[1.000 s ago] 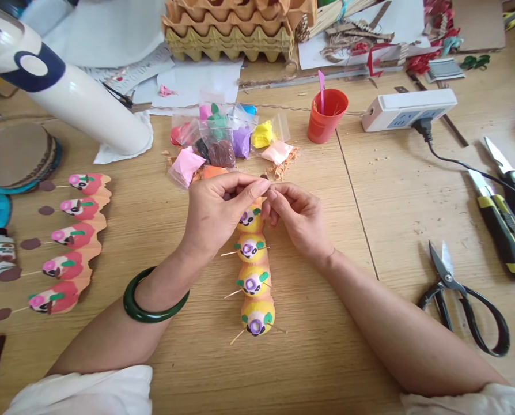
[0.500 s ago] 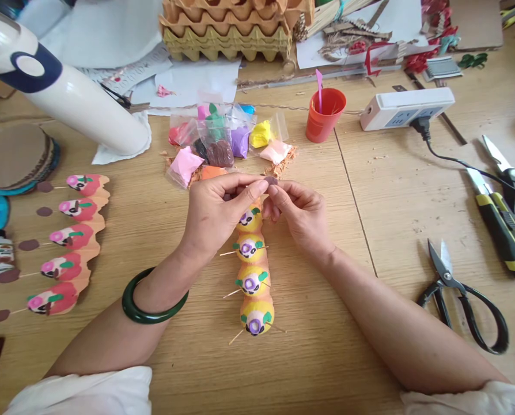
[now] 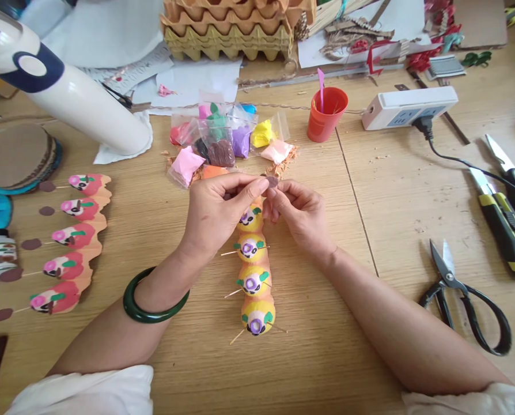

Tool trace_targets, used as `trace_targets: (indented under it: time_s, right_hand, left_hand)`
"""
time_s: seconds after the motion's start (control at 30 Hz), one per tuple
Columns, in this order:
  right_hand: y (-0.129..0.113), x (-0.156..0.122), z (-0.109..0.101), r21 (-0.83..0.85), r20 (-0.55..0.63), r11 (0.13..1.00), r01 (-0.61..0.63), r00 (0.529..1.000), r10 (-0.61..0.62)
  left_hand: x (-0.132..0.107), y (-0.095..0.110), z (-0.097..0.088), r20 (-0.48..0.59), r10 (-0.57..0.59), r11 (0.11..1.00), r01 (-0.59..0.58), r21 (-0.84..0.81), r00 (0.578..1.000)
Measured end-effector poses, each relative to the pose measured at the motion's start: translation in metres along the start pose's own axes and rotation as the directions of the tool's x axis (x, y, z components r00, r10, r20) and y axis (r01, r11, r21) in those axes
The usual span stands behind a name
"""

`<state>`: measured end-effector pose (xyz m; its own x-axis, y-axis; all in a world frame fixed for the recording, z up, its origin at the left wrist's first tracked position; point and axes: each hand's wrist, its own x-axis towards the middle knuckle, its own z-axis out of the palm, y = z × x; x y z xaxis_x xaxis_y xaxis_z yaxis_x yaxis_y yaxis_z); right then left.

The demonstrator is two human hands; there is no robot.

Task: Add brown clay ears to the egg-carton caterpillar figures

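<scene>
My left hand [image 3: 216,210] and my right hand [image 3: 298,210] meet at the fingertips and pinch a small flat piece of brown clay [image 3: 272,181] between them. Both hands hover over the far end of a yellow egg-carton strip [image 3: 254,271] that lies on the wooden table [image 3: 326,346]. The strip has several painted faces with purple noses, green ears and toothpick whiskers. Its farthest cup is partly hidden by my fingers. A dark green bangle [image 3: 154,300] sits on my left wrist.
Bags of coloured clay [image 3: 223,141] lie just beyond my hands, a red cup [image 3: 326,114] to their right. A red strip of similar faces [image 3: 74,242] lies at left. Black scissors [image 3: 465,302], a yellow utility knife [image 3: 502,227], a power strip [image 3: 408,108], egg trays [image 3: 229,29] and a white cylinder [image 3: 63,86] surround.
My fingers have worked the brown clay slightly, so a little more of it shows between the fingertips. Hands and strip stay in place.
</scene>
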<state>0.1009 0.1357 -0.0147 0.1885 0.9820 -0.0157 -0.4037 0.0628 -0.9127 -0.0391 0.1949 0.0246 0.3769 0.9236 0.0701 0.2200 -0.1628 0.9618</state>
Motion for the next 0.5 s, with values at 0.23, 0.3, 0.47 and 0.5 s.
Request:
trace_targets:
  time_s: [0.23,0.3,0.47,0.5]
  right_hand:
    - [-0.0019,-0.0011,0.0005,-0.038,-0.093,0.999,0.025,0.995,-0.028]
    - [-0.0012,-0.0007,0.0,-0.048,-0.109,0.997,0.061,0.992,-0.066]
    - [-0.002,-0.0006,-0.0002,-0.065,-0.105,0.994,0.084,0.99,-0.091]
    - [-0.0024,-0.0008,0.0001,-0.061,-0.097,0.994,0.089,0.991,-0.094]
  left_hand:
    - [-0.0015,0.0008,-0.0003,-0.02,0.043,0.996,-0.042,0.084,0.999]
    - [-0.0022,0.0034,0.0001,-0.015,0.072,0.991,-0.07,0.115,0.997]
    - [-0.001,0.0065,-0.0006,0.016,0.061,0.994,-0.062,0.086,0.998]
    - [-0.0005,0.006,-0.0009,0.014,0.054,0.995,-0.055,0.079,0.998]
